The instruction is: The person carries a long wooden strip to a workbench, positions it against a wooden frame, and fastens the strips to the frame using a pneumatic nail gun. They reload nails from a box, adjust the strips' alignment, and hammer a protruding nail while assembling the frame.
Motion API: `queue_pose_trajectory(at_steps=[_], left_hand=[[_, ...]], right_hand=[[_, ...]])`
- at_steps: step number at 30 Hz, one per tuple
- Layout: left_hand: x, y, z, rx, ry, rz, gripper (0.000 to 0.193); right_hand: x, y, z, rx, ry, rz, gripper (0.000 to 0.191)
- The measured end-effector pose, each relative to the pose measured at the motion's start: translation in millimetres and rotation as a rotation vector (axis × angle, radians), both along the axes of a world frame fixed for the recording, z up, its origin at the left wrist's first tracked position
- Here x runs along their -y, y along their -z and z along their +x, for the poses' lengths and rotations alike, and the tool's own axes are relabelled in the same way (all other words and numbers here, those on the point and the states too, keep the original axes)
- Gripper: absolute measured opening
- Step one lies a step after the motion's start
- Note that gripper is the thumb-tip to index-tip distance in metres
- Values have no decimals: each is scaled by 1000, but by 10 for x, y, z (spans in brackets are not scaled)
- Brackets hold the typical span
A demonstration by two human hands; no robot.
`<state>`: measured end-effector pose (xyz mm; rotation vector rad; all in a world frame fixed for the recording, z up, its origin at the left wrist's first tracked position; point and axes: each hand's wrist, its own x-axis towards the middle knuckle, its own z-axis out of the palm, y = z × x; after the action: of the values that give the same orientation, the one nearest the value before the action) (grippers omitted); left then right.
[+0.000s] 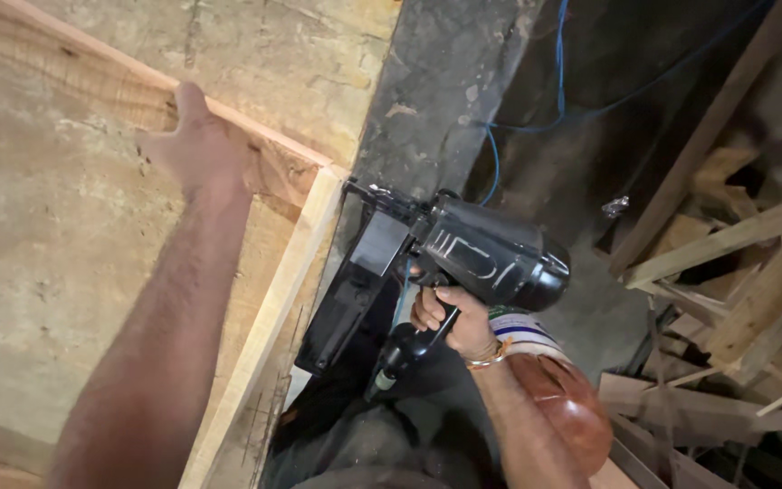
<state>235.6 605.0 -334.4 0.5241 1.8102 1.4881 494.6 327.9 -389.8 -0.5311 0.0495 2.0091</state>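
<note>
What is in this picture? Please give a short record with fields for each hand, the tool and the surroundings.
left hand: left hand grips the upper plank against the wall
right hand: right hand holds the nail gun by its handle
tool nose: pressed at the corner where the upper plank meets the side plank
hose: blue hose runs up behind the tool
right side: pile of scrap wood
</note>
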Motion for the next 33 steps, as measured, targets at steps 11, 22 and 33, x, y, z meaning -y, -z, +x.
queue_pose_trajectory(at_steps=[11, 22, 33], left_hand=[[241, 55, -473, -513, 403, -196, 82], [-218, -759, -153, -1735, 1802, 67, 66], [-290, -816, -114, -1556, 1795, 44, 38]], right_hand=[[-58, -3, 21, 62, -44, -44, 39], [-30, 36, 66, 63, -26, -21, 49], [-60, -8, 69, 75, -25, 3, 46]])
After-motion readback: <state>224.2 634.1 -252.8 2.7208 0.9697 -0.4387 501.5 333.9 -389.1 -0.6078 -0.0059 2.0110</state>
